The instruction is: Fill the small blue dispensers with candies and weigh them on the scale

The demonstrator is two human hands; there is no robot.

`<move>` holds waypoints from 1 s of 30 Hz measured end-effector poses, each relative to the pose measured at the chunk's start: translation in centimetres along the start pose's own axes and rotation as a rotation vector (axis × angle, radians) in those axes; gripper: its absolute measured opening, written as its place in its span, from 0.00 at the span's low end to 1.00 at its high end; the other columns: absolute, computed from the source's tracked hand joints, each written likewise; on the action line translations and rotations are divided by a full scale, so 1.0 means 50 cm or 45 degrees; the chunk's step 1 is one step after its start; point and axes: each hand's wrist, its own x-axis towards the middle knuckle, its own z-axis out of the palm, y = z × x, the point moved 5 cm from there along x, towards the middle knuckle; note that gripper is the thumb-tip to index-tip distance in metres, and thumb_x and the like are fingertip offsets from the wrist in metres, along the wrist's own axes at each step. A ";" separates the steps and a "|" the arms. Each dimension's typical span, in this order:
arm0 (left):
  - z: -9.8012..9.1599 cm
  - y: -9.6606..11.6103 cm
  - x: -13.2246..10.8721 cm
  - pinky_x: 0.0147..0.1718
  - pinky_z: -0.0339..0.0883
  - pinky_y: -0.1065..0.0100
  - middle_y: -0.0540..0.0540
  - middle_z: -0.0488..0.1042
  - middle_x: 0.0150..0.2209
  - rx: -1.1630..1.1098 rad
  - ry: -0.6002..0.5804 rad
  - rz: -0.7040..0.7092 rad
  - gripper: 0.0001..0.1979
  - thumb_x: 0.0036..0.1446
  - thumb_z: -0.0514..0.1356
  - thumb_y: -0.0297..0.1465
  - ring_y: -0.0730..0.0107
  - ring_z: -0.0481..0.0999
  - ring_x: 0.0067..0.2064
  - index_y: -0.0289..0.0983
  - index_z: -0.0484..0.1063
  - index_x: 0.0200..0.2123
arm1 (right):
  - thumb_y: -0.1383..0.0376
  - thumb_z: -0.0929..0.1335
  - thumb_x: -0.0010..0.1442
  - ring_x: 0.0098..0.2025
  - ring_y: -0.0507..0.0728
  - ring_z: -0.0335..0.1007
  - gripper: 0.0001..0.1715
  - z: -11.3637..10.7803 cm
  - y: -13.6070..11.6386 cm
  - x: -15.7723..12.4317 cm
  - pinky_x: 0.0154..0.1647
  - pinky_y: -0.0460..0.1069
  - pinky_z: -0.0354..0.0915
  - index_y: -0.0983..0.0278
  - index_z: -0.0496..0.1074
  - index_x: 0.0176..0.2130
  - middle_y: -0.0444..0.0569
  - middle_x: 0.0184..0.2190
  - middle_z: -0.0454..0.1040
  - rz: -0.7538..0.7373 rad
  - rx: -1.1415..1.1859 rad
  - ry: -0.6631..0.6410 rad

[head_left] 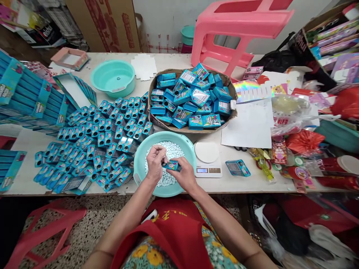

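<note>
Over a turquoise basin (136,164) of small pale candies (165,182), my right hand (185,175) grips a small blue candy box (172,164) lying on its side. My left hand (155,163) is closed in a pinch at the box's left end; what its fingers hold, if anything, is hidden. Many similar boxes with round dark holes in their ends (109,136) stand packed together left of the basin. Behind it, a cardboard tray (193,130) is heaped with blue boxes (199,98).
Right of the basin sits a small white scale (207,153), with a single blue box (238,168) beyond it. Another turquoise basin (112,76) and a pink stool (207,33) are at the back. Folded blue cartons (33,97) stack up at left; mixed packages crowd the right.
</note>
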 end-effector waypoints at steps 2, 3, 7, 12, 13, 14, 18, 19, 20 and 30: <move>-0.003 0.009 0.002 0.22 0.60 0.73 0.56 0.60 0.17 -0.036 0.008 -0.008 0.08 0.52 0.61 0.35 0.77 0.63 0.18 0.38 0.65 0.31 | 0.61 0.74 0.50 0.42 0.59 0.69 0.20 -0.006 -0.002 0.001 0.43 0.53 0.65 0.60 0.72 0.43 0.48 0.37 0.73 -0.005 0.053 0.027; -0.009 0.013 0.005 0.22 0.61 0.73 0.56 0.60 0.18 -0.055 0.028 0.004 0.09 0.52 0.61 0.35 0.77 0.62 0.19 0.38 0.65 0.31 | 0.61 0.74 0.50 0.42 0.59 0.69 0.20 -0.010 -0.003 0.000 0.44 0.53 0.66 0.60 0.72 0.43 0.48 0.38 0.73 -0.012 0.090 0.035; -0.068 0.005 0.034 0.26 0.64 0.69 0.54 0.62 0.22 0.229 0.131 0.061 0.10 0.55 0.57 0.39 0.74 0.65 0.22 0.40 0.65 0.35 | 0.58 0.73 0.51 0.45 0.59 0.70 0.20 -0.036 0.015 -0.015 0.47 0.54 0.66 0.59 0.72 0.44 0.49 0.41 0.73 -0.027 0.230 0.118; -0.135 -0.098 0.054 0.50 0.59 0.50 0.37 0.68 0.52 1.714 -0.236 0.032 0.16 0.52 0.60 0.38 0.46 0.64 0.55 0.40 0.70 0.43 | 0.58 0.73 0.52 0.44 0.58 0.70 0.19 -0.033 0.083 -0.038 0.48 0.55 0.67 0.60 0.71 0.44 0.50 0.40 0.73 -0.065 0.206 0.226; -0.143 -0.122 0.046 0.52 0.56 0.47 0.35 0.64 0.57 1.939 -0.295 0.016 0.19 0.52 0.60 0.39 0.42 0.57 0.60 0.39 0.69 0.46 | 0.58 0.72 0.53 0.44 0.58 0.70 0.19 -0.030 0.095 -0.040 0.47 0.55 0.68 0.60 0.70 0.44 0.50 0.40 0.73 -0.079 0.183 0.268; -0.149 -0.142 0.035 0.53 0.53 0.45 0.34 0.61 0.59 2.103 -0.325 -0.010 0.22 0.53 0.59 0.41 0.39 0.54 0.61 0.38 0.68 0.49 | 0.59 0.72 0.53 0.45 0.58 0.70 0.19 -0.027 0.106 -0.042 0.48 0.55 0.68 0.61 0.70 0.45 0.51 0.40 0.73 -0.094 0.161 0.325; -0.138 -0.202 -0.032 0.49 0.55 0.42 0.30 0.62 0.56 2.325 -0.436 -0.203 0.34 0.50 0.56 0.51 0.35 0.58 0.56 0.36 0.63 0.55 | 0.60 0.72 0.54 0.46 0.59 0.69 0.20 -0.019 0.125 -0.047 0.48 0.57 0.67 0.61 0.69 0.46 0.52 0.41 0.72 -0.130 0.110 0.479; -0.129 -0.214 -0.048 0.48 0.57 0.43 0.30 0.62 0.55 2.305 -0.475 -0.264 0.36 0.48 0.57 0.52 0.35 0.60 0.55 0.36 0.62 0.55 | 0.60 0.72 0.54 0.45 0.59 0.69 0.20 -0.018 0.126 -0.047 0.48 0.57 0.68 0.61 0.69 0.46 0.52 0.40 0.73 -0.117 0.107 0.480; -0.119 -0.224 -0.062 0.47 0.58 0.45 0.30 0.62 0.55 2.262 -0.510 -0.323 0.38 0.45 0.59 0.52 0.36 0.61 0.54 0.35 0.62 0.55 | 0.59 0.72 0.54 0.45 0.59 0.70 0.20 -0.018 0.125 -0.047 0.48 0.57 0.68 0.61 0.69 0.45 0.52 0.40 0.73 -0.098 0.109 0.477; -0.103 -0.241 -0.045 0.26 0.63 0.69 0.50 0.69 0.25 1.286 -0.351 -0.555 0.10 0.43 0.58 0.30 0.66 0.72 0.28 0.39 0.66 0.34 | 0.58 0.71 0.54 0.45 0.58 0.70 0.19 -0.053 0.077 -0.022 0.48 0.54 0.67 0.61 0.70 0.45 0.50 0.41 0.71 0.029 0.202 0.388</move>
